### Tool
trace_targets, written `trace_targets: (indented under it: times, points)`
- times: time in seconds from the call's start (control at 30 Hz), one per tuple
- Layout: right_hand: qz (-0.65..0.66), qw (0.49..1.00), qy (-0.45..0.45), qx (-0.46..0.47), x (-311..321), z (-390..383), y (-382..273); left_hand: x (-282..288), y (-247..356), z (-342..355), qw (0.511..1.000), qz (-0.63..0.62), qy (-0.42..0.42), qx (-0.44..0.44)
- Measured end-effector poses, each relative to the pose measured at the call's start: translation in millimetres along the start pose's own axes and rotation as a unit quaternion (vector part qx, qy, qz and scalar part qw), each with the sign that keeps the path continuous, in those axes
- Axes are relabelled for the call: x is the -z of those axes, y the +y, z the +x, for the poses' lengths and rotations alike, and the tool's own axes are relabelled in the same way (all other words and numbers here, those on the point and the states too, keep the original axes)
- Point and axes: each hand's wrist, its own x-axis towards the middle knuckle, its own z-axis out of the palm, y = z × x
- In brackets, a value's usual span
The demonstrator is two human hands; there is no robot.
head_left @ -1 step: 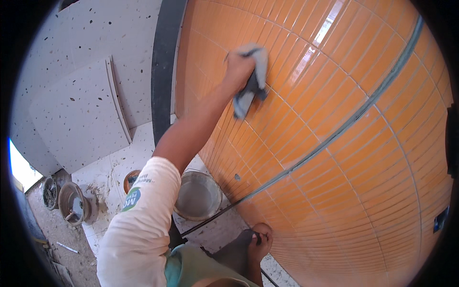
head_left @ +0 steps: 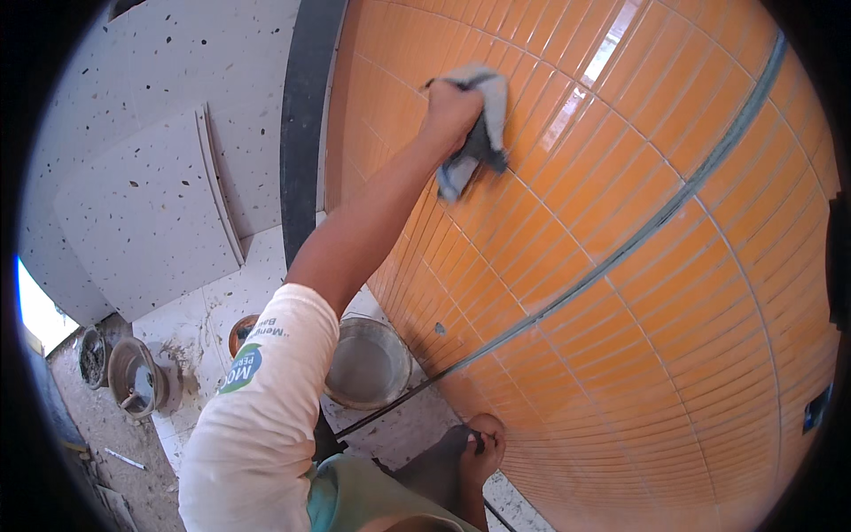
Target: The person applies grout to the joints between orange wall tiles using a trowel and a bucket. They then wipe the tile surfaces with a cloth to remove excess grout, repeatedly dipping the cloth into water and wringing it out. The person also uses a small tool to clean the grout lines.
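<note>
Grey cloth point(head_left: 479, 133) clenched in left hand point(head_left: 450, 111), pressed against orange tiled wall point(head_left: 638, 293).

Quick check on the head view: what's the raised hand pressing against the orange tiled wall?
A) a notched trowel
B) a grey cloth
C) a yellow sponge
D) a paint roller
B. The left hand has its grip closed on a crumpled grey cloth, held flat against the orange tiled wall; no trowel, sponge or roller shows there.
</note>
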Motion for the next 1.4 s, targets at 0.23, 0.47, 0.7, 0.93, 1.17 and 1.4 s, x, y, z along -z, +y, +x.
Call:
trace_targets:
  times: [0.23,0.47,0.7,0.93,1.17,1.4]
  points:
    - [-0.004,1.000,-0.006,-0.019,4,-5,-1,12,-52,-20,0.993,-0.119,0.011,0.005]
    - [-0.006,1.000,-0.005,-0.012,8,-2,-6,-2,-29,-2,0.992,-0.012,0.031,-0.120]
    - [0.000,1.000,0.026,0.001,7,-3,-6,9,-19,21,0.989,0.135,0.027,-0.056]
    - [0.024,1.000,0.014,0.002,1,-4,6,20,-67,11,0.974,0.109,0.074,-0.182]
    - [0.014,0.999,0.040,0.015,4,-2,2,-86,17,-23,0.890,0.282,-0.007,-0.358]
    - [-0.001,0.999,0.032,-0.001,10,-2,-4,-49,-61,-135,0.892,0.232,-0.104,-0.374]
